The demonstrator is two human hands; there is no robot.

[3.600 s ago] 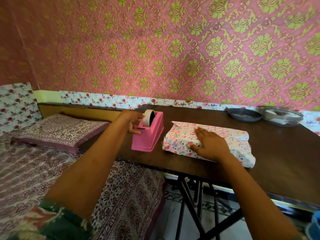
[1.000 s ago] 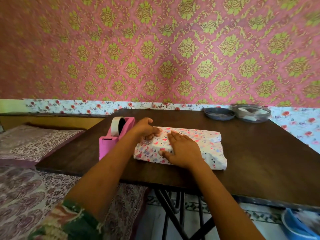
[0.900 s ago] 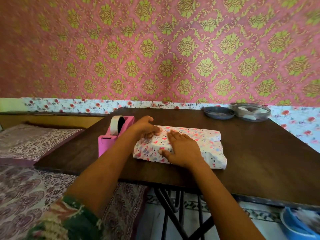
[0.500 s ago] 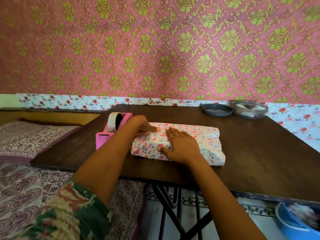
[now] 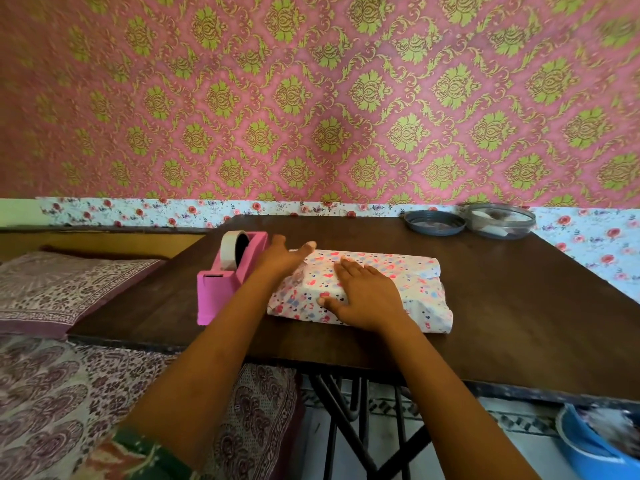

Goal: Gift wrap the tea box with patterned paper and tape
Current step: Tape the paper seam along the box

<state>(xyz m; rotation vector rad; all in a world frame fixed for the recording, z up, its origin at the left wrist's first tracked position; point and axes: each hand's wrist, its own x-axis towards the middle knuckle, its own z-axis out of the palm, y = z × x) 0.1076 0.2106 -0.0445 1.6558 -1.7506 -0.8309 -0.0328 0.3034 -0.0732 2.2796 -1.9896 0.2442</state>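
The wrapped tea box [image 5: 412, 282] is found on the table [image 5: 519, 306] beside the tape dispenser [image 5: 221, 296]. It is pinned flat-fingered by the right hand [image 5: 363, 296], evidently to hold the fold. Its end is pressed by the left hand [image 5: 282, 258], fingers straight.

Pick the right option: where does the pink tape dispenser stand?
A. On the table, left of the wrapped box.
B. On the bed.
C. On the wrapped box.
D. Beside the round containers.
A: the tape dispenser rests on the table, just left of the wrapped box.
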